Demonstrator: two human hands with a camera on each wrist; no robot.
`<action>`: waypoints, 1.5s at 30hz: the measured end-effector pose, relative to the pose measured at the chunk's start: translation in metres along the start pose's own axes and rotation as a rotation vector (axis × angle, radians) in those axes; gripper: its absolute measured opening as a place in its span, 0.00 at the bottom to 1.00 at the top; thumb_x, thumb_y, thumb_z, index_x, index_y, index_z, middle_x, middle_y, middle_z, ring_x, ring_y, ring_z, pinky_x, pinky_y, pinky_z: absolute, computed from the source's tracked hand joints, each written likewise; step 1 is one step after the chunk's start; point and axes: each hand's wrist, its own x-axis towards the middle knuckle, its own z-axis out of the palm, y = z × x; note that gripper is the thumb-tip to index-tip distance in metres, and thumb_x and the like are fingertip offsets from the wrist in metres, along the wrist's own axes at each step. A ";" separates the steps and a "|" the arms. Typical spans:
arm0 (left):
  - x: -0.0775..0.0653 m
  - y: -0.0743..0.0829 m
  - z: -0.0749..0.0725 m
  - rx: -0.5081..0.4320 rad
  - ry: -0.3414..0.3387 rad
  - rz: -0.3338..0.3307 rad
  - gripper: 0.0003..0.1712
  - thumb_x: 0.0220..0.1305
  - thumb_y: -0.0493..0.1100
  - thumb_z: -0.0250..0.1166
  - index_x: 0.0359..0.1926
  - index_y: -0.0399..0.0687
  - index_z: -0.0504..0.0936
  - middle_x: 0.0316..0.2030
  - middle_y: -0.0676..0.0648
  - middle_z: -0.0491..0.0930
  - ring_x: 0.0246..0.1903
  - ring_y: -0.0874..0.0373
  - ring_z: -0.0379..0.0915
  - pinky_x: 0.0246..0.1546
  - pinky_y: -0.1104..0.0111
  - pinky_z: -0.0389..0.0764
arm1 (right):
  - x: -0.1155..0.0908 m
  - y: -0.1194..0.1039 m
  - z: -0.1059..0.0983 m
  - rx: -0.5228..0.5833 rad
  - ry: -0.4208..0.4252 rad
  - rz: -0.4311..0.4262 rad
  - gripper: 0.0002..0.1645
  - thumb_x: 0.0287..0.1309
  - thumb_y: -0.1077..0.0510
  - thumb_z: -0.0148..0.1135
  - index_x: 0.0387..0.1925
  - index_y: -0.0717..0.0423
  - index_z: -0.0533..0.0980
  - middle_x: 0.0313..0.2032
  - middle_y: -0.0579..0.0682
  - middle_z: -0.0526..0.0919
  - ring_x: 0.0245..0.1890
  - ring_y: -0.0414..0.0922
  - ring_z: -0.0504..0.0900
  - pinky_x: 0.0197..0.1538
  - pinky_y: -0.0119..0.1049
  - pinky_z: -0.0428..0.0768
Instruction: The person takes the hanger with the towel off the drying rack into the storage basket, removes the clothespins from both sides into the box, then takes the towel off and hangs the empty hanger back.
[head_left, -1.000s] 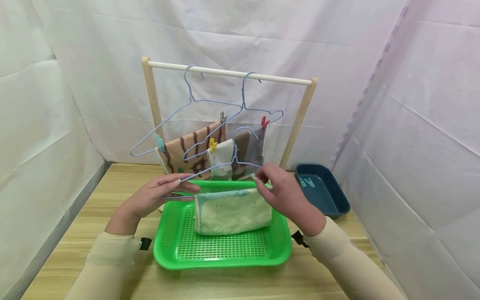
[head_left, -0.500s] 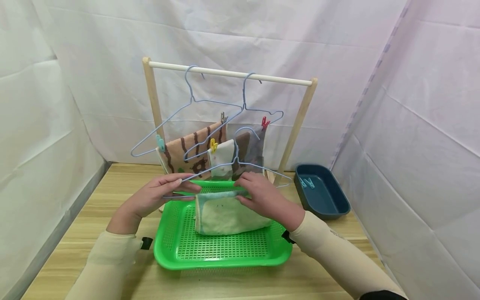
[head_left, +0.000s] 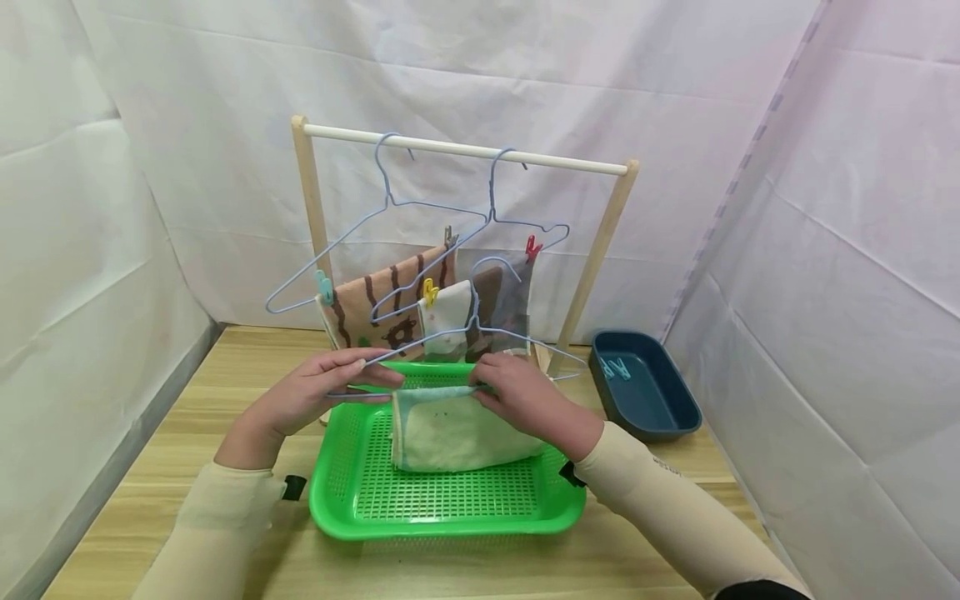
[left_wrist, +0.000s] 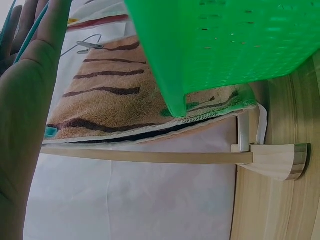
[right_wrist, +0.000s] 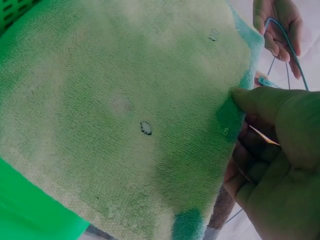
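A blue wire clothes hanger (head_left: pixel 474 323) is held over the basket, its left end pinched between the thumb and fingers of my left hand (head_left: pixel 303 390). Over its lower bar hangs a folded pale yellow-green towel (head_left: pixel 442 433) with a light blue border. My right hand (head_left: pixel 525 398) pinches this towel's upper edge near the middle; in the right wrist view the thumb lies on the front of the towel (right_wrist: pixel 125 115) and the fingers are behind it. The towel's lower part hangs within the green basket (head_left: pixel 450 527).
Behind stands a wooden rack (head_left: pixel 465 150) with two more blue hangers on its rod. These carry a brown striped towel (head_left: pixel 375 304) and a grey-white towel (head_left: pixel 446 317), fixed with clothespins (head_left: pixel 430 292). A dark blue tray (head_left: pixel 652 392) at right holds light blue clothespins (head_left: pixel 618 368).
My right hand has moved left from the towel's upper right corner to the middle of its upper edge, uncovering the hanger's right end. The left hand has stayed in place.
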 end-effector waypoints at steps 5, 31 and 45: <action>0.000 -0.001 -0.002 0.007 0.001 0.001 0.28 0.92 0.34 0.41 0.80 0.50 0.75 0.66 0.40 0.85 0.68 0.46 0.81 0.66 0.50 0.85 | 0.001 0.001 -0.001 0.018 0.025 -0.018 0.05 0.72 0.58 0.77 0.46 0.51 0.88 0.43 0.46 0.86 0.43 0.46 0.87 0.49 0.44 0.88; 0.000 -0.008 -0.004 -0.007 0.000 -0.005 0.28 0.92 0.34 0.39 0.79 0.50 0.76 0.66 0.39 0.85 0.68 0.47 0.82 0.66 0.50 0.85 | 0.005 0.001 -0.015 0.046 0.115 -0.030 0.03 0.71 0.60 0.77 0.43 0.51 0.89 0.41 0.44 0.87 0.43 0.43 0.86 0.47 0.40 0.88; -0.002 -0.009 -0.006 -0.004 0.003 0.000 0.28 0.92 0.34 0.40 0.80 0.51 0.75 0.67 0.40 0.85 0.69 0.49 0.81 0.66 0.48 0.85 | 0.008 -0.001 -0.027 0.062 0.148 -0.032 0.04 0.71 0.61 0.77 0.43 0.52 0.88 0.42 0.45 0.87 0.43 0.44 0.86 0.47 0.42 0.88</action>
